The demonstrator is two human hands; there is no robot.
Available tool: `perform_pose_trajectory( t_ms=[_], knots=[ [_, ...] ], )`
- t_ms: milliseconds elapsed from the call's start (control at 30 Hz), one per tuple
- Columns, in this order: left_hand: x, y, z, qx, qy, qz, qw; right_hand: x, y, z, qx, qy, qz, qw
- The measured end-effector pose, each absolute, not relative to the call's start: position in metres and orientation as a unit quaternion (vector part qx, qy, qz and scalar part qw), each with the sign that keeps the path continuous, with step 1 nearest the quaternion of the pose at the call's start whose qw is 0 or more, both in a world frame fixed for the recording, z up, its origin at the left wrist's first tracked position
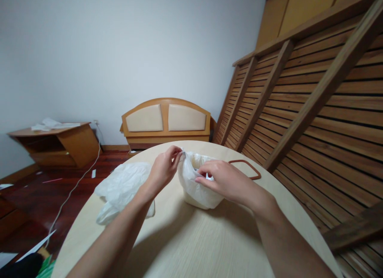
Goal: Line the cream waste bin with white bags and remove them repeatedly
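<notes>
A small container covered by a white plastic bag (197,192) stands on the pale round table (191,242). The bag hangs over its rim and down its outside. My left hand (165,165) pinches the bag's edge at the rim's left side. On the near right side, my right hand (220,178) has thumb and fingers closed on the bag at the rim. The container's inside is mostly hidden by the bag and my right hand. Crumpled white plastic (125,188) lies on the table left of the container, partly behind my left forearm.
A brown rounded frame (254,172) lies on the table right of the container. Wooden slatted panels (314,122) lean at the right. Beyond the table stands a headboard (166,118). At the left are a low cabinet (77,146) and a white cable (70,193) on the floor.
</notes>
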State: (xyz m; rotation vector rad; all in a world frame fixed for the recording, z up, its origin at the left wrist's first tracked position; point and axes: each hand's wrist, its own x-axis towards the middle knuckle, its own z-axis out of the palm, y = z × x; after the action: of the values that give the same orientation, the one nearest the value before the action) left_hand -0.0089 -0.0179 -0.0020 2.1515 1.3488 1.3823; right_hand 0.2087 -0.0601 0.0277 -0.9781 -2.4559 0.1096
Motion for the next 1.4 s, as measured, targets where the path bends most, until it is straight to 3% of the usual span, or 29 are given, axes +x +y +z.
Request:
perform_pose_trajectory(
  t_ms=[167,467,700,967,1400],
  knots=[
    [0.001,-0.024,0.002,0.759,0.372,0.501,0.186,0.215,-0.067,0.042,-0.362,-0.891,0.117,0.248],
    [0.003,-0.053,0.022,0.869,0.245,0.415,0.111,0.223,-0.055,0.045,-0.357,-0.848,0.058,0.388],
    [0.004,-0.065,0.028,0.906,0.210,0.360,0.076,0.221,-0.046,0.035,-0.282,-0.882,0.038,0.376],
    [0.004,-0.068,0.031,0.907,0.231,0.347,0.056,0.212,-0.036,0.022,-0.307,-0.882,0.004,0.357],
    [0.000,-0.059,0.026,0.840,0.366,0.401,0.010,0.208,-0.028,0.014,-0.323,-0.839,-0.062,0.434]
  ],
)
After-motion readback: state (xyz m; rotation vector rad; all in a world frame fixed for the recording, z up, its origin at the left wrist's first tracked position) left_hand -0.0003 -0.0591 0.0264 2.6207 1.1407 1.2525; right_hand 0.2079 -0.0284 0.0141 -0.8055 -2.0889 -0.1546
